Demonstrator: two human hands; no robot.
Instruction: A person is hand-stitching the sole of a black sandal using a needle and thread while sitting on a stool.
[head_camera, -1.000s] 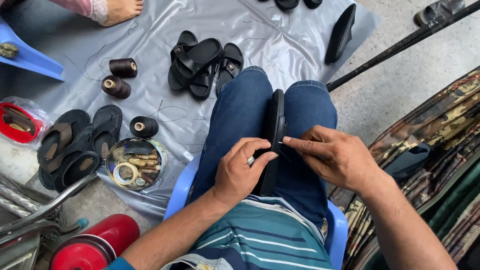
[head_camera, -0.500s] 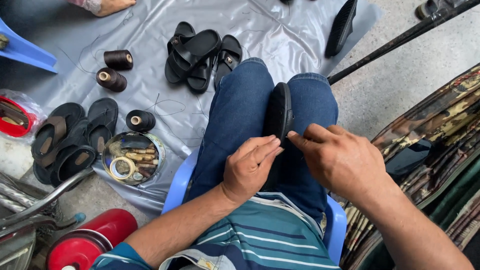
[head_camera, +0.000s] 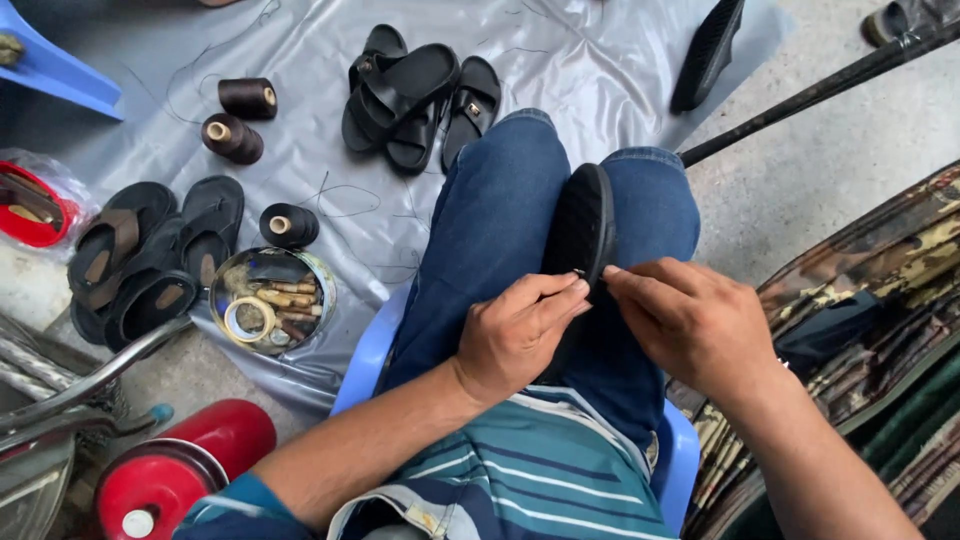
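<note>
Seated on a blue chair, I hold a black sandal sole-up between my knees, its edge pinched at the meeting tips of both hands. My left hand closes its fingers on the rim from one side; my right hand grips it from the other. On the grey sheet lie more sandals, thread spools and a tin of tools.
</note>
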